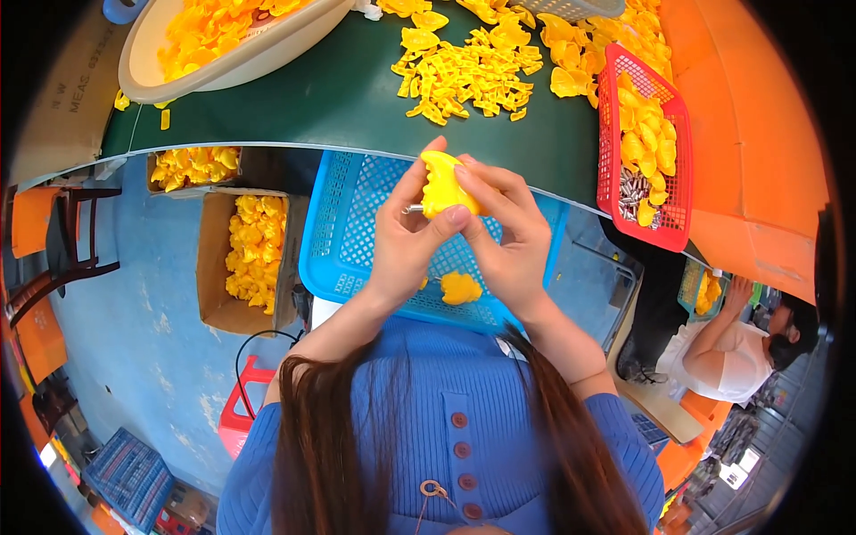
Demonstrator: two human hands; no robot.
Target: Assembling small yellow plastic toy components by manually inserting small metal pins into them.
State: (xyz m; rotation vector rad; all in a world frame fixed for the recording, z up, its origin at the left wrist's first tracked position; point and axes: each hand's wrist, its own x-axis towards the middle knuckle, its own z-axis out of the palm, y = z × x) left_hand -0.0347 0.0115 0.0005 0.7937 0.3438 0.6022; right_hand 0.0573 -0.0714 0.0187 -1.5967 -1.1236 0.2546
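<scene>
A yellow molded plastic piece (443,185) with one scalloped edge is held between my two hands, just in front of the green table's edge. My left hand (404,230) grips its left side, and a small silver metal part (413,209) sticks out by those fingers. My right hand (510,221) pinches it from the right, thumb and fingers against its surface. Under my hands is a blue plastic basket (343,227), with a yellow plastic piece (460,288) lying in it.
On the green table (330,116) lie a pile of small yellow parts (464,76), a beige basin (143,76) of yellow pieces and a red basket (675,192) with yellow and silver parts. A cardboard box (214,294) stands left; another person (736,352) sits right.
</scene>
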